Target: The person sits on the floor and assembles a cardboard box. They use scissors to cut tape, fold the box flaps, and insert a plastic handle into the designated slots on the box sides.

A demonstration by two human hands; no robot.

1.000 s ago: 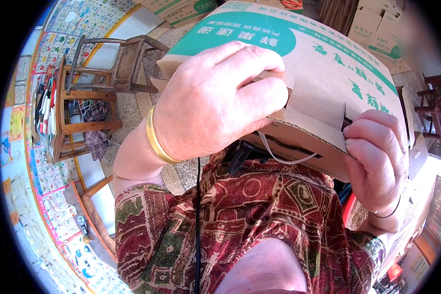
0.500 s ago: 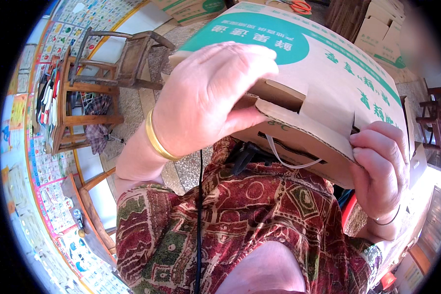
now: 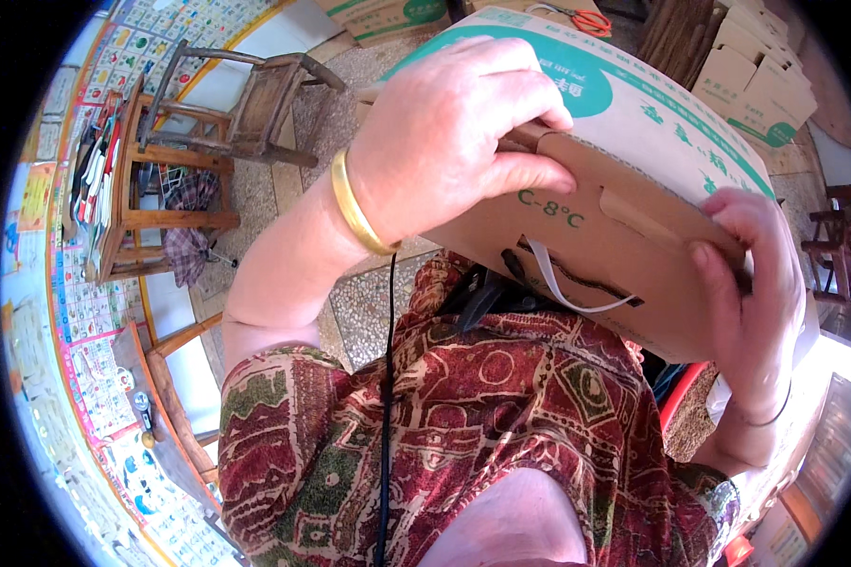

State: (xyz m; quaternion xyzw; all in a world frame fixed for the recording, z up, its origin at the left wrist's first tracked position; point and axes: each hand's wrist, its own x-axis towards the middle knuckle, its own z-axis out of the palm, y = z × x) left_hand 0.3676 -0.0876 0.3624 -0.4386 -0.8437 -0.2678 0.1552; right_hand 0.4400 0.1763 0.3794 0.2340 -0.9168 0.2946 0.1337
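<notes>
In front of me is a large brown cardboard box (image 3: 633,265), printed in green on its pale top. My left hand (image 3: 463,142), with a gold bangle at the wrist, is closed on its near top edge. The left fingers lie over the top and the thumb presses the near side. At the right end of that edge my right hand (image 3: 761,274) is also closed, its thumb against the near side and its fingertips partly hidden. Between the hands the top edge meets the side, with a cut-out tab just below it. A white plastic strap handle (image 3: 577,298) hangs from a slot in that side.
Orange-handled scissors (image 3: 581,19) lie at the box's far edge. Flattened cartons (image 3: 756,80) stand at the far right. To the left are a wooden chair (image 3: 255,104) and a wooden rack (image 3: 175,227) with a folded umbrella. A black cable (image 3: 388,378) hangs down my front.
The near edge flap, which stood out with a gap behind it, now lies down against the box's side. My left hand moved right and up along the edge; my right thumb now presses the side.
</notes>
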